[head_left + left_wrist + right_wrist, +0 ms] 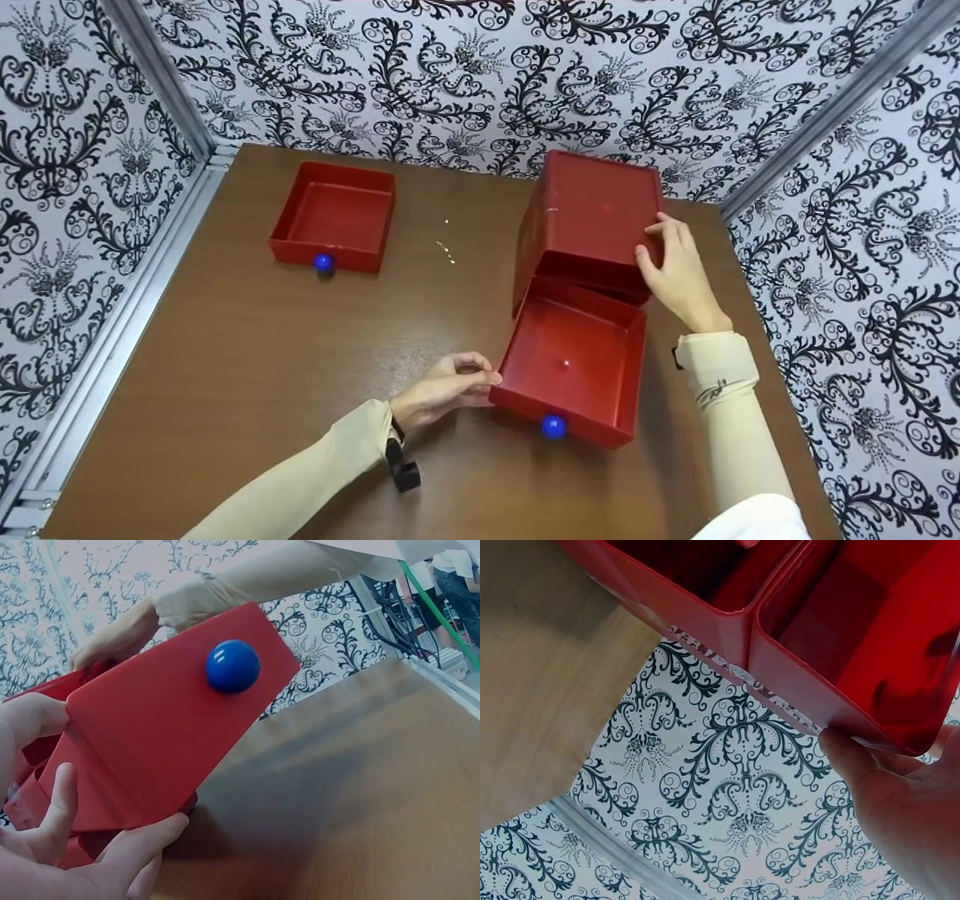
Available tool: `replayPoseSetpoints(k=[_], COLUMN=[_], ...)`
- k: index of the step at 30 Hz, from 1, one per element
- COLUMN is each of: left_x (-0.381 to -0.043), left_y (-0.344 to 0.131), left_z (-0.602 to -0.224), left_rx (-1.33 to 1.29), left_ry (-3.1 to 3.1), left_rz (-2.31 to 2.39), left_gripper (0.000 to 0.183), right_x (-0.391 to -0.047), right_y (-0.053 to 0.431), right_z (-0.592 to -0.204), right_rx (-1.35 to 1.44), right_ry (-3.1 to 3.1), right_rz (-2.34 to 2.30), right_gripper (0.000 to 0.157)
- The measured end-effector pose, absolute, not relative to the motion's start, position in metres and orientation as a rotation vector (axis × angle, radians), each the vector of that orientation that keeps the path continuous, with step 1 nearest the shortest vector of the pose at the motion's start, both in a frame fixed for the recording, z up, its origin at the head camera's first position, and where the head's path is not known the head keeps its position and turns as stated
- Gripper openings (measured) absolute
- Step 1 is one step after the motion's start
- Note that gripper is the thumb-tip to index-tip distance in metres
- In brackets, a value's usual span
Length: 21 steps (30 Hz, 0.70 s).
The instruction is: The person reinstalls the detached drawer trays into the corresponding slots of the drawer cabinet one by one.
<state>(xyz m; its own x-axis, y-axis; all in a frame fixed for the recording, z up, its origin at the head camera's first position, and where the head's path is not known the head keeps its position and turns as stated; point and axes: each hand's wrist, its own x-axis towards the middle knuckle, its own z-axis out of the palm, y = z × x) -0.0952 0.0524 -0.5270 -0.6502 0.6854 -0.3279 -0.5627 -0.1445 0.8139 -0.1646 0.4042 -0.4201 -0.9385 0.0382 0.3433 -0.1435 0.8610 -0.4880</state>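
Note:
A red drawer [574, 356] with a blue round knob [553, 427] stands tilted and askew at the front of a red cabinet [604, 210]. My left hand [450, 386] pinches the drawer's left front corner; in the left wrist view, thumb and fingers sit around the edge of its front panel [165, 720]. On the cabinet's right side my right hand [679, 274] grips the top edge near the opening. The right wrist view shows the thumb of that hand [911, 799] against the cabinet wall [825, 694]. Whether the drawer's back edge is inside the cabinet cannot be told.
A second red drawer [341, 214] with its own blue knob [323, 263] lies at the back left of the brown table [300, 337]. Small pale flecks [448, 251] mark the tabletop. Patterned panels [465, 82] stand behind and at both sides.

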Motion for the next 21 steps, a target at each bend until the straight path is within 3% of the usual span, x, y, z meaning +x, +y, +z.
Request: replayPoseSetpoints(k=[21], left_x=[-0.091], left_y=[0.082], left_z=[-0.527], left_rx=[0.095], left_ry=[1.306], left_rz=[1.964], left_gripper=[0.015], right_x=[-0.165], right_y=[0.405], right_z=[-0.423], right_rx=[0.074], right_ry=[-2.683], right_rz=[0.753], right_gripper=[0.034])
